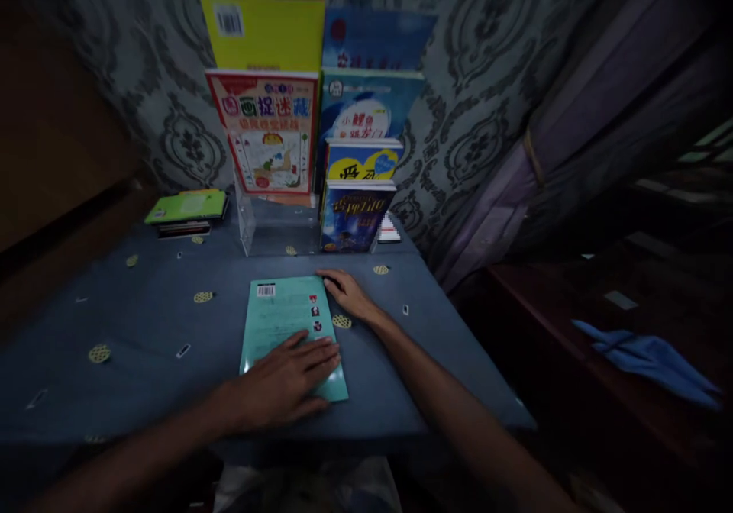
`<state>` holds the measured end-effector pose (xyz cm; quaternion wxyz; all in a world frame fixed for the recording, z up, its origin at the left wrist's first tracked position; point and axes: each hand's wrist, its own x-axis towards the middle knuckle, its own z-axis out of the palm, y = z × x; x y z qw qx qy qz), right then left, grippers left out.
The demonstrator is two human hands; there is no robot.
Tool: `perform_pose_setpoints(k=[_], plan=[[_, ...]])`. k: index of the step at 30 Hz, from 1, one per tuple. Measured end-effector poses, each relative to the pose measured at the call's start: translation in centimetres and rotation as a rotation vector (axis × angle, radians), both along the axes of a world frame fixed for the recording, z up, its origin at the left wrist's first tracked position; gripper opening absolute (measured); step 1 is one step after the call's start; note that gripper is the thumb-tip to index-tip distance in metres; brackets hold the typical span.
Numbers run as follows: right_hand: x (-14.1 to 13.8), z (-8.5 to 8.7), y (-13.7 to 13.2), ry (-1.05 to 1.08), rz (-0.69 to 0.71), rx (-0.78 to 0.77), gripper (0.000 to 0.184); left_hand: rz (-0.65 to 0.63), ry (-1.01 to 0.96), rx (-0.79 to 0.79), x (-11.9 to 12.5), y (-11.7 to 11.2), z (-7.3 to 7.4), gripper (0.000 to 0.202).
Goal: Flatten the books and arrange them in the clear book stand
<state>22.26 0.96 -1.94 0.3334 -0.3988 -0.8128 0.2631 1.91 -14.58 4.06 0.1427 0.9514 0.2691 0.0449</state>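
A thin teal book [280, 318] lies flat, back cover up, on the blue tablecloth [143, 345]. My left hand [289, 382] rests flat on its lower half with fingers stretched out. My right hand [349, 293] lies at the book's upper right corner, fingers loosely curled against its edge; whether it grips the corner is unclear. Behind the book stands a clear tiered book rack [269, 227] holding several children's books, among them a red-and-white one [266, 131] and a dark blue one [352, 219].
A green book [186, 206] on a small stack sits at the back left of the table. Patterned wallpaper rises behind the rack. A curtain [544, 162] hangs at right. A blue cloth [647, 360] lies on a dark wooden surface beyond the table's right edge.
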Motion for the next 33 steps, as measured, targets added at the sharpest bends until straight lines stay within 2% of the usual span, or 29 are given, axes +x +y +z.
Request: perform_pose_setpoints(k=[3, 8, 23, 33], plan=[[0.1, -0.3, 0.2, 0.012, 0.005, 0.012, 0.037, -0.015, 0.032, 0.039, 0.1, -0.3, 0.3, 0.067], [0.2, -0.5, 0.4, 0.033, 0.009, 0.034, 0.036, 0.000, 0.073, 0.047, 0.2, -0.2, 0.7, 0.061], [0.5, -0.8, 0.6, 0.010, -0.021, 0.047, 0.041, 0.065, 0.066, 0.101, -0.3, 5.5, -1.2, 0.058], [0.5, -0.1, -0.1, -0.019, -0.023, 0.036, 0.040, 0.078, 0.009, 0.059, -0.5, 6.6, -1.0, 0.058]])
